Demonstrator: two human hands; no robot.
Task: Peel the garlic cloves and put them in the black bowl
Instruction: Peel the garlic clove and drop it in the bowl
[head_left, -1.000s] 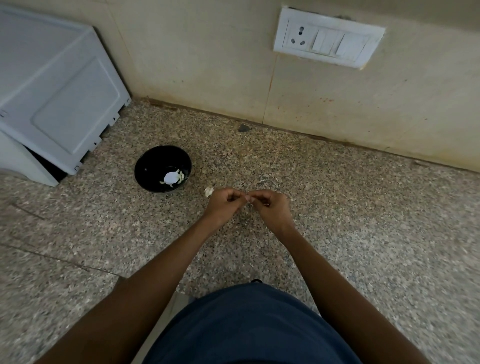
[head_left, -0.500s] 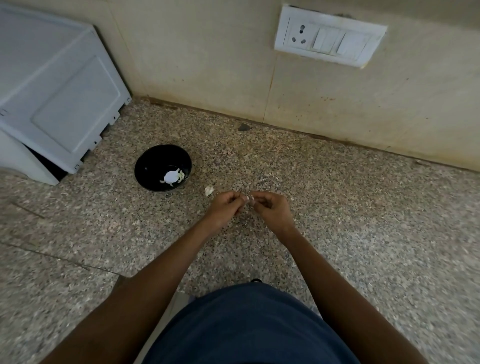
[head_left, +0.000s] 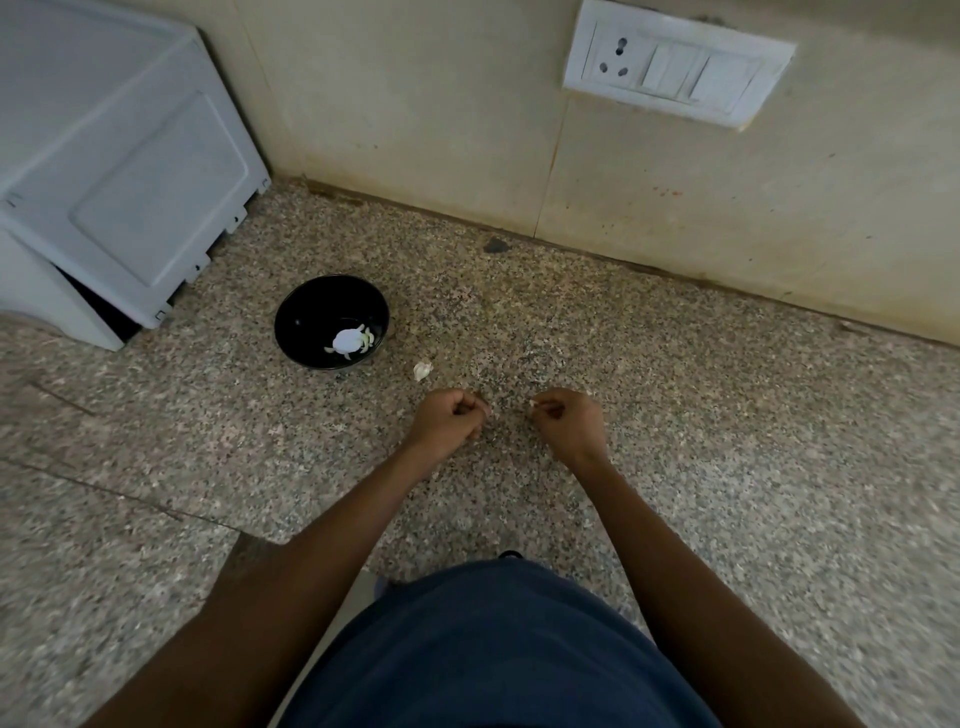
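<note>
Black bowl (head_left: 332, 322) on speckled counter (head_left: 675, 415), peeled cloves (head_left: 350, 341) inside. Right of bowl: left hand (head_left: 449, 423) curled, contents unclear; right hand (head_left: 569, 423) pinching white scrap (head_left: 532, 401). Loose clove (head_left: 422, 370) just right of bowl.

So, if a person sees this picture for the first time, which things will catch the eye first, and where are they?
Probably the two hands at the centre, held apart above the speckled counter: the left hand with curled fingers, the right hand pinching a small white piece. Next, the black bowl to the left, with white garlic pieces inside, and the white switch plate on the wall.
</note>
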